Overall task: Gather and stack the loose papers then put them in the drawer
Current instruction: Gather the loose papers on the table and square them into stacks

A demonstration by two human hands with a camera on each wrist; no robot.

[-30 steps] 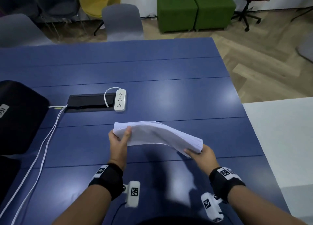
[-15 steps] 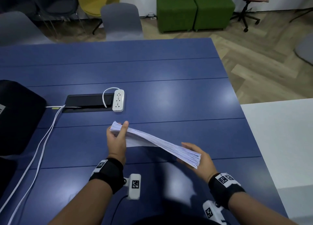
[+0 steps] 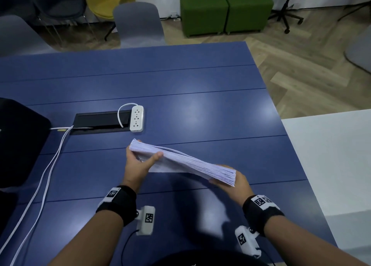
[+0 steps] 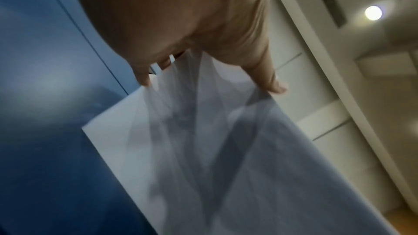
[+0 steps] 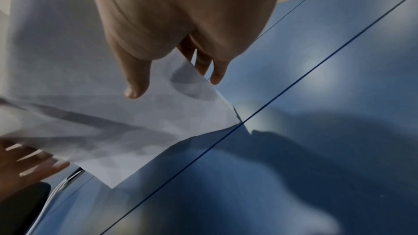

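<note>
A thick stack of white papers (image 3: 184,162) hangs above the blue table (image 3: 180,85), slanting from far left down to near right. My left hand (image 3: 138,161) grips its far-left end, thumb on the near face and fingers behind. At the near-right end my right hand (image 3: 234,183) holds the stack from below. In the left wrist view the left hand (image 4: 210,85) clasps the papers (image 4: 226,158) between thumb and fingers. The right wrist view shows the right hand (image 5: 174,85) with its thumb on the sheets (image 5: 135,131) and its fingers behind them. No drawer is in view.
A white power strip (image 3: 137,118) lies beside a black cable hatch (image 3: 100,121) just beyond the stack. White cables (image 3: 50,155) run down the left side past a black object (image 3: 18,141). A white surface (image 3: 331,155) adjoins the table on the right. Chairs stand beyond the far edge.
The stack has turned from lying broad-face-up to slanting with its edge toward me. My right hand has shifted under the near-right end, and the left thumb has moved onto the near face.
</note>
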